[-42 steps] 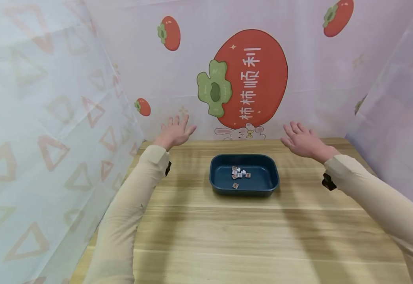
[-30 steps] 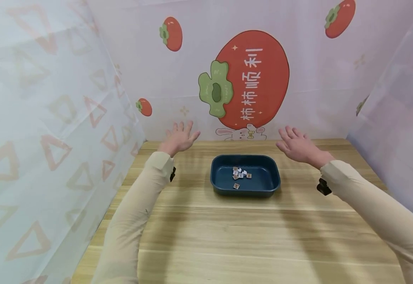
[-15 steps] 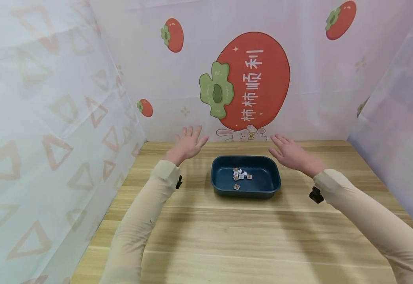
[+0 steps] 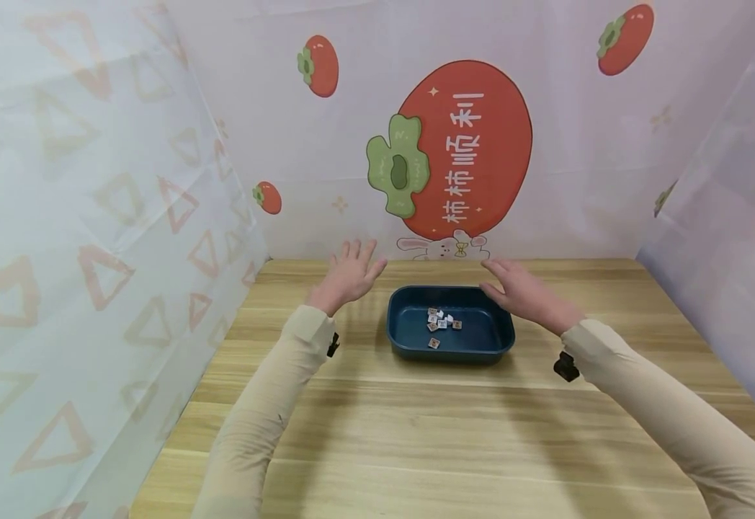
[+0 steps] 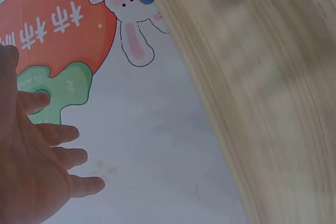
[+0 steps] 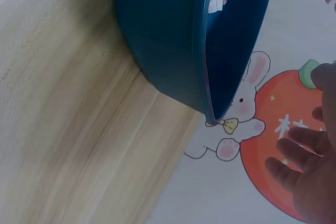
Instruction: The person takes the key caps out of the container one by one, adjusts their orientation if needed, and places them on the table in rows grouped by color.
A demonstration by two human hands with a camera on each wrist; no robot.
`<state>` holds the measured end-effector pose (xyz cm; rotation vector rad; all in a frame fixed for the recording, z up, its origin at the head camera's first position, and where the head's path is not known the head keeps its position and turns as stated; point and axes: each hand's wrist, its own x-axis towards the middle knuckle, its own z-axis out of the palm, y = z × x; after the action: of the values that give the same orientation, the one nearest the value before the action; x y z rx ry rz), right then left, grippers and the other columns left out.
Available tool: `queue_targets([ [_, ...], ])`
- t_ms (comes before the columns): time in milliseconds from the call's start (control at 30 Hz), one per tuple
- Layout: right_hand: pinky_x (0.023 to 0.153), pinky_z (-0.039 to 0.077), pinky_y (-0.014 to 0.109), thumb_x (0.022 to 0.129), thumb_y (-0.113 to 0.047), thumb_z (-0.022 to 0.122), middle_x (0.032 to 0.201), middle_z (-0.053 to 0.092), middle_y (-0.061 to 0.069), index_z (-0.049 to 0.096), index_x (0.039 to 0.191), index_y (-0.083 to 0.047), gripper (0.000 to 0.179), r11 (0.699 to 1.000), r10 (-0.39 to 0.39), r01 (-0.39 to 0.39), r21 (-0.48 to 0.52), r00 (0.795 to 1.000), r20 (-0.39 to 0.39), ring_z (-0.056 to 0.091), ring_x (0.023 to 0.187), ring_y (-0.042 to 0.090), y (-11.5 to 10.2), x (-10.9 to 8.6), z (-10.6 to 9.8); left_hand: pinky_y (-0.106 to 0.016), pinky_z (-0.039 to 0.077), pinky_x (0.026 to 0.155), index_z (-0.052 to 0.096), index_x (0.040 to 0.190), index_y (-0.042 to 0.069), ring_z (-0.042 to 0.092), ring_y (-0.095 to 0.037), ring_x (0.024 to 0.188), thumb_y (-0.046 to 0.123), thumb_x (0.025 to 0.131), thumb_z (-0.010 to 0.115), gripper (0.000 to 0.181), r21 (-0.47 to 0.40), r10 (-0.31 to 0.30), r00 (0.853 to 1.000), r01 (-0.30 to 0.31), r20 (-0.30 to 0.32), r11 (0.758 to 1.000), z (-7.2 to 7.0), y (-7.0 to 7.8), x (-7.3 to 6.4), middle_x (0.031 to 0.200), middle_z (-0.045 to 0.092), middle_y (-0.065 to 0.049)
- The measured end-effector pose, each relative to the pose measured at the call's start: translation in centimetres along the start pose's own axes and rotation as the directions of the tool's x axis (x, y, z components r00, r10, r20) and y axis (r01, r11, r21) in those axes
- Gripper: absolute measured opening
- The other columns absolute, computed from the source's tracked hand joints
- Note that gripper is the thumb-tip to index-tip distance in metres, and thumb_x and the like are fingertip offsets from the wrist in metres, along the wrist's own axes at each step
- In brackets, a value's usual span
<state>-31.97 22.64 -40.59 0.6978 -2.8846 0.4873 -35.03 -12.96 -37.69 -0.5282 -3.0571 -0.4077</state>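
Flanking the blue tray (image 4: 449,355) of tiles (image 4: 442,324), held left hand (image 4: 348,277) with spread fingers to its left, right hand (image 4: 528,293) with slightly parted fingers near its far right corner.

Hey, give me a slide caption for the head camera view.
Outstretched left hand and right hand near a dark blue tray holding small tiles on a wooden tabletop.
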Motion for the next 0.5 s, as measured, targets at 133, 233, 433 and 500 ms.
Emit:
queue_targets([
  [133,0.105,0.044,0.057,0.097,-0.03,0.06,0.143,0.051,0.022,0.044,0.144,-0.003,0.056,1.0,0.004,-0.004,-0.009,1.0,-0.008,0.051,0.129,0.04,-0.3,-0.1,0.4,-0.069,0.011,0.116,0.014,0.159,0.018,0.007,-0.043,0.152,0.058,0.103,0.018,0.07,-0.029,0.007,1.0,-0.008,-0.022,1.0,0.7,0.3,-0.2,0.164,0.013,-0.021],
  [233,0.101,0.047,0.056,0.097,-0.029,0.061,0.137,0.056,0.022,0.048,0.141,-0.003,0.053,0.999,-0.017,0.017,-0.035,1.0,-0.005,0.056,0.122,0.039,-0.8,-0.3,0.7,-0.068,0.011,0.117,0.014,0.159,0.017,0.009,-0.043,0.152,0.057,0.103,0.017,0.07,-0.037,0.013,0.999,-0.014,-0.038,0.999,1.2,0.5,-0.3,0.164,0.013,-0.021],
  [433,0.096,0.052,0.052,0.096,-0.03,0.062,0.131,0.06,0.02,0.054,0.137,-0.003,0.049,0.996,-0.054,0.055,-0.065,0.998,0.011,0.061,0.115,0.035,-1.9,-0.5,1.6,-0.065,0.013,0.118,0.014,0.159,0.017,0.009,-0.041,0.152,0.058,0.102,0.017,0.07,-0.061,0.016,0.999,-0.018,-0.035,0.998,2.1,1.2,-0.7,0.164,0.013,-0.02],
  [500,0.095,0.052,0.051,0.096,-0.029,0.063,0.129,0.061,0.019,0.056,0.135,-0.004,0.047,0.996,-0.059,0.06,-0.063,0.998,0.007,0.062,0.113,0.034,-2.1,-0.6,2.0,-0.065,0.015,0.118,0.015,0.159,0.016,0.01,-0.041,0.152,0.058,0.102,0.017,0.071,-0.069,0.025,0.999,-0.027,-0.038,0.997,2.5,1.5,-0.8,0.164,0.014,-0.02],
])
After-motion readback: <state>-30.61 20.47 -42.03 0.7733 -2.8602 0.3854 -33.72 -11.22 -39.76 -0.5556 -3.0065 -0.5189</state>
